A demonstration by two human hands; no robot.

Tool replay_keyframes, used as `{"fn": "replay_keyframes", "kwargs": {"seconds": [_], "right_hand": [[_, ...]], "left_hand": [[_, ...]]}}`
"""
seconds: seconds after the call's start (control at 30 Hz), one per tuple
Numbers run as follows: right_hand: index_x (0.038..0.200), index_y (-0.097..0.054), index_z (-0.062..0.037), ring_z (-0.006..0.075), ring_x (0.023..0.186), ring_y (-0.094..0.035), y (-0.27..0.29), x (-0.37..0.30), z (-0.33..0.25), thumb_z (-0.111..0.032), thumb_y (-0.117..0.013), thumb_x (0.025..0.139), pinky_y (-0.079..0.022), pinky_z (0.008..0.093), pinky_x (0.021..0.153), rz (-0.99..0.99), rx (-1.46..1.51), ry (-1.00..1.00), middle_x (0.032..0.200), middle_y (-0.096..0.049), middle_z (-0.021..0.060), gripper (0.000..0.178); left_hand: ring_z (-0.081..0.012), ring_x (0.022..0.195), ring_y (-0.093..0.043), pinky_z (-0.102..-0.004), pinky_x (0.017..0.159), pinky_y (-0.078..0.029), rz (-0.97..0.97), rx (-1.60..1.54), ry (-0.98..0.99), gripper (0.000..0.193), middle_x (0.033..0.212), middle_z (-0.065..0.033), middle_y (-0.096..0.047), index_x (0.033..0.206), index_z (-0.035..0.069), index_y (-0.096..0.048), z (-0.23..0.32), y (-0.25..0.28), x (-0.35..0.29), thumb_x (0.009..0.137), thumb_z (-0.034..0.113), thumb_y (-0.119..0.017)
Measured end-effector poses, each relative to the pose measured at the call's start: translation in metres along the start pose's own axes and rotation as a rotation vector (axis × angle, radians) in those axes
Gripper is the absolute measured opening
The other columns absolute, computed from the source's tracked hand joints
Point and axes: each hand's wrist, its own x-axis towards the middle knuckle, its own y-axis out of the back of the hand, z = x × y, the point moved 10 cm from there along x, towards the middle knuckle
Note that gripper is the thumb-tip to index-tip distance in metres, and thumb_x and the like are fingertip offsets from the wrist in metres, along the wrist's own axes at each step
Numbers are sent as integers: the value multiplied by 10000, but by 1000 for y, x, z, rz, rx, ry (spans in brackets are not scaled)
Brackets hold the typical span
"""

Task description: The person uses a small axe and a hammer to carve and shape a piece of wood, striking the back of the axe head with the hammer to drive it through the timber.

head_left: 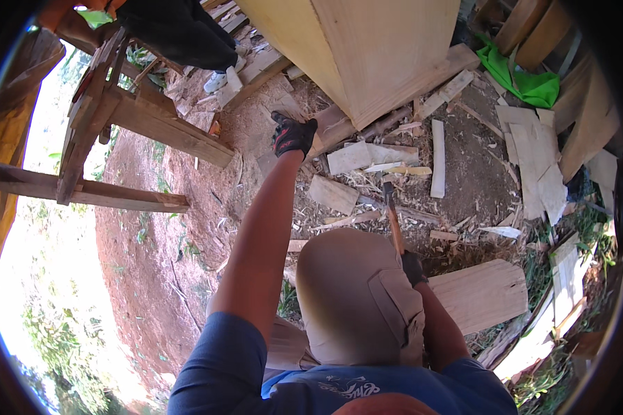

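My left hand (pixel 292 135), in a black glove with red marks, reaches out to the ground at the near-left corner of a big pale wooden block (pixel 387 62). Its thumb and a finger are spread apart, and I see nothing held in it. Beside that hand, a wood offcut (pixel 336 128) lies partly under the block. My right hand (pixel 414 268), also in a dark glove, is closed around the wooden handle of a hammer (pixel 394 221). The hammer's small dark head points away from me, over scattered scraps. My bent knee hides part of the right hand.
Loose boards (pixel 372 158) and chips litter the soil. A wide plank (pixel 477 296) lies right of my knee. At left stands a wooden trestle frame (pixel 166 128). Another person's dark-trousered leg (pixel 180 34) is at far left. A green cloth (pixel 526 83) lies at far right.
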Motion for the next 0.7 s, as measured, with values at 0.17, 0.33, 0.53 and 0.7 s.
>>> {"fn": "replay_keyframes", "kwargs": {"seconds": [0.17,0.33,0.53,0.7], "right_hand": [[1034,-716,-16,448,888,-740,-20,17,21,-440,-704,919,-569,515,741,152,-185,101,905,-739,270,439],[1062,-702,-25,452,906,-736,0,9,-2,-401,-692,943,-569,519,763,257,198,101,938,-745,263,395],[1073,-697,-21,457,901,-731,77,-47,-152,-404,-693,942,-566,525,769,224,130,121,938,-746,258,404],[1070,-687,1,411,883,-736,123,-26,-262,-400,-754,905,-559,470,791,355,66,350,907,-745,232,438]], "left_hand": [[-430,1423,-515,-472,1184,-412,-109,-3,-73,1346,1521,-318,-522,1660,-34,-58,-16,19,-13,783,687,-780],[-370,1407,-554,-432,1171,-432,-153,-4,-342,1106,1537,-201,-561,1664,-6,-122,-100,43,-57,930,556,-730],[-336,1332,-623,-403,1136,-454,-136,-198,-14,880,1408,-197,-669,1572,1,-395,-333,112,-163,958,557,-690],[-374,1371,-580,-426,1140,-454,-315,232,126,805,1448,-223,-632,1519,13,-494,-403,84,-190,968,581,-642]]}}
